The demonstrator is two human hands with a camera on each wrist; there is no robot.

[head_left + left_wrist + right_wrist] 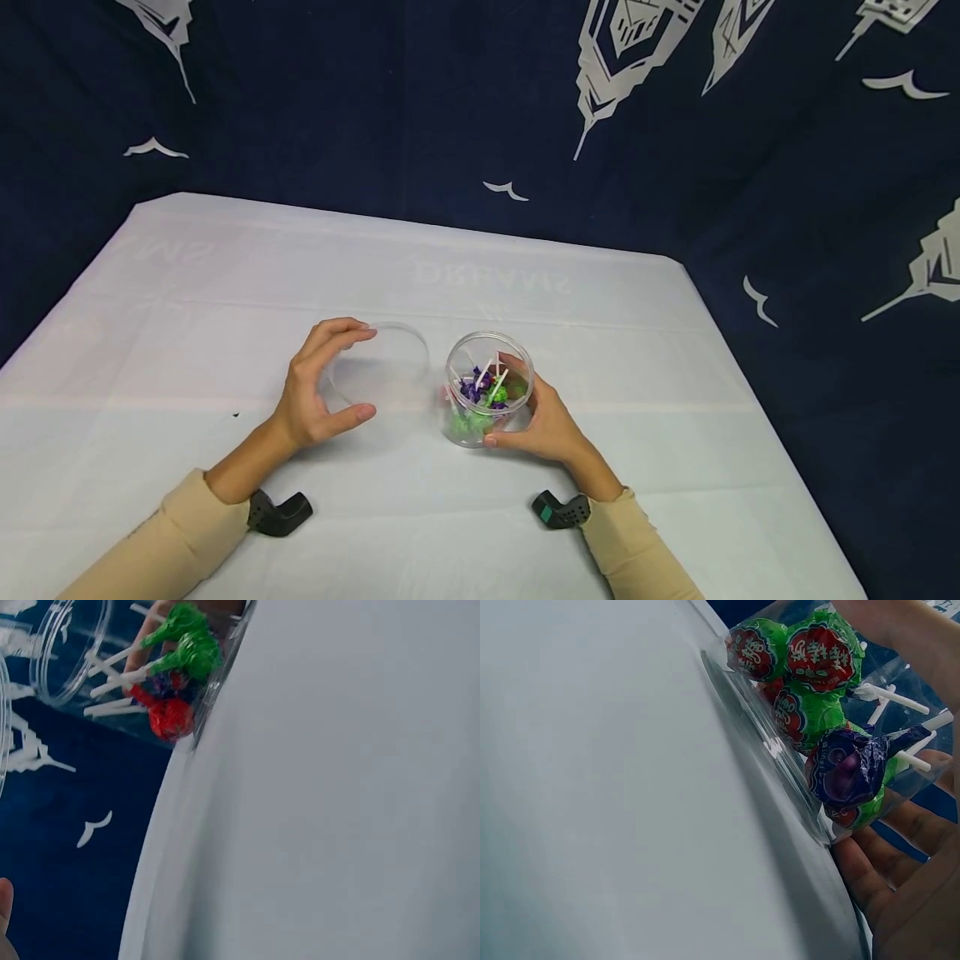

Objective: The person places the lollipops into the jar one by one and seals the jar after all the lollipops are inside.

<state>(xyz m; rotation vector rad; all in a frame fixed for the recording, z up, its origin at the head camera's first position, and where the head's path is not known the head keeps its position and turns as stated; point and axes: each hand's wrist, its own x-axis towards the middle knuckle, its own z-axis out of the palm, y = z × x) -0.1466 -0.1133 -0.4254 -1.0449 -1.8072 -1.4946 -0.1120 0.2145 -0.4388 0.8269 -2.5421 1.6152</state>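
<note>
A clear round jar (459,429) stands on the white-covered table with its mouth uncovered. Inside it lie several lollipops (480,390) in green, purple and red wrappers, their white sticks pointing up. My right hand (551,421) grips the jar from its right side, thumb in front and fingers behind. To the left, my left hand (311,392) holds a clear round lid (426,350) by its edge, fingers at the far side and thumb at the near side. In the right wrist view, a purple lollipop (847,769) presses close to the jar's wall.
White cloth (637,350) covers the table, with faint lettering near its far side. A small dark speck (236,414) lies left of the left hand. Behind the table hangs a dark blue curtain (337,108) with white prints. Both wrists wear black camera mounts (279,514).
</note>
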